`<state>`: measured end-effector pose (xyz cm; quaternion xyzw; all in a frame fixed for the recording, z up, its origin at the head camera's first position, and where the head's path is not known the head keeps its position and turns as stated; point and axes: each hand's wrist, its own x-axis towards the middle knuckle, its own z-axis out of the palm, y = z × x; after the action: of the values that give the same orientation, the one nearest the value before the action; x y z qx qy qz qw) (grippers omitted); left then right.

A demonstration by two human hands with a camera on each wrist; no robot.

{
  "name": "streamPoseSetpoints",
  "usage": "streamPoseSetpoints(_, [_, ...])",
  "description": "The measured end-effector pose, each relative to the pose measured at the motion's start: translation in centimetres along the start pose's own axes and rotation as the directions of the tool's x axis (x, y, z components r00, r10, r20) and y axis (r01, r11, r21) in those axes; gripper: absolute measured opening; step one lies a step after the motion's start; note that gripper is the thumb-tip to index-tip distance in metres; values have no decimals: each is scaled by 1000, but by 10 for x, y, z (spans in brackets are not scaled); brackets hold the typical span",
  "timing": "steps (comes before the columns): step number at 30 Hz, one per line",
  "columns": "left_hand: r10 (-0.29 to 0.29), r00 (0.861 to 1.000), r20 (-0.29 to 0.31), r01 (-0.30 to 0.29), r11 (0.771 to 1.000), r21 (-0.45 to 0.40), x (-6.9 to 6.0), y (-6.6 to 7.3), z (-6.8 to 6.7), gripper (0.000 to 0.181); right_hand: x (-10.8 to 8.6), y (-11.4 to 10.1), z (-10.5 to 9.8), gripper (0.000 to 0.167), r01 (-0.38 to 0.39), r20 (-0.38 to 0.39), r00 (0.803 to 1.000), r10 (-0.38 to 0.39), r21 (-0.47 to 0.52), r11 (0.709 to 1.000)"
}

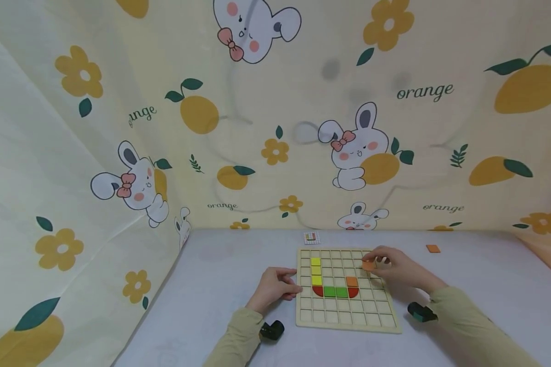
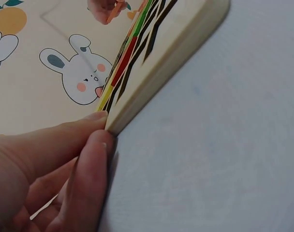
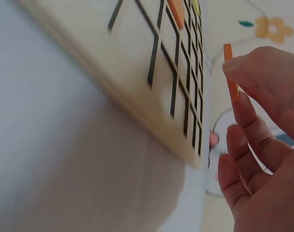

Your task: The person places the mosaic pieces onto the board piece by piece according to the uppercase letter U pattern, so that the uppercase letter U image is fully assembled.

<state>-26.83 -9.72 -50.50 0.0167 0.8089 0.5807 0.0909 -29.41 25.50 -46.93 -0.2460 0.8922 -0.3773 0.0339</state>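
A wooden grid board [image 1: 374, 316] lies flat on the table. Along its left edge, my left hand [image 1: 275, 286] grips the rim between thumb and finger; the left wrist view shows the fingertips [image 2: 99, 137] at that edge. Between thumb and fingers, my right hand [image 1: 397, 265] pinches an orange square tile [image 3: 229, 70], raised over the board's upper right part. On the board, yellow tiles [image 1: 316, 271] run down a column to a red rounded tile [image 1: 319, 291]. Green tiles [image 1: 335, 292] follow in a row to another red rounded tile [image 1: 353, 292], with an orange tile [image 1: 351, 281] above it.
Behind the board lies a small pattern card [image 1: 311, 238]. Another orange tile [image 1: 433, 248] rests on the table at the back right. A printed curtain [image 1: 275, 153] hangs behind and to the left of the white table [image 1: 211, 285].
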Motion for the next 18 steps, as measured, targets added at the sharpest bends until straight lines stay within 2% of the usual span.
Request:
streamPoseSetpoints(12, [-6, 1000, -4, 6, 1000, 10, 0, 2, -1, 54, 20, -5, 20, 26, 68, 85, 994, -72, 47, 997])
streamPoseSetpoints(18, [-4, 1000, 2, 4, 1000, 3, 0, 2, -1, 54, 24, -4, 26, 24, 63, 105, 992, -67, 45, 997])
